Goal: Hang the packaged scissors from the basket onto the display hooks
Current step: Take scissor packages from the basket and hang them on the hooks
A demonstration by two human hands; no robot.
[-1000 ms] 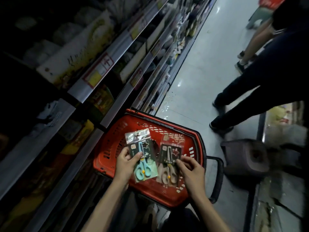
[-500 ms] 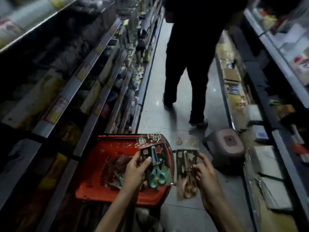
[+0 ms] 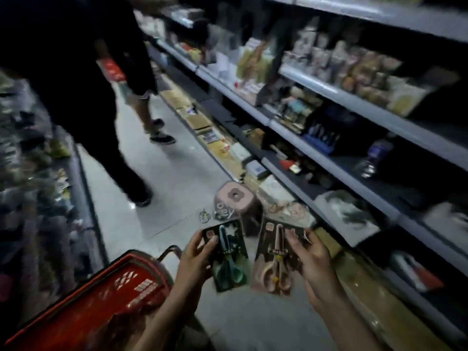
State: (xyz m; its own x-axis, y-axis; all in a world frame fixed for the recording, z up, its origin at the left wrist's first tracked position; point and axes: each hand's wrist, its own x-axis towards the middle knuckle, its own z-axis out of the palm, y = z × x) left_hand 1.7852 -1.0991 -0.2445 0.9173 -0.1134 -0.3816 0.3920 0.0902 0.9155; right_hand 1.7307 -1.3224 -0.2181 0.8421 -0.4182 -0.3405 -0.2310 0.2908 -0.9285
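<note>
green scissors pack (image 3: 229,257) 1 | pink scissors pack (image 3: 276,257) 1 | red basket (image 3: 101,300) 1 | stool (image 3: 234,198) 1

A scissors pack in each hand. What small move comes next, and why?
Probably lift the pink pack in the right hand toward the shelves: both packs are clear of the basket, the left hand holds the teal pack, no hook shows yet.

Teal pack (image 3: 229,249) and pink pack (image 3: 274,252) have moved off the basket (image 3: 88,312); now over floor (image 3: 164,198).
</note>
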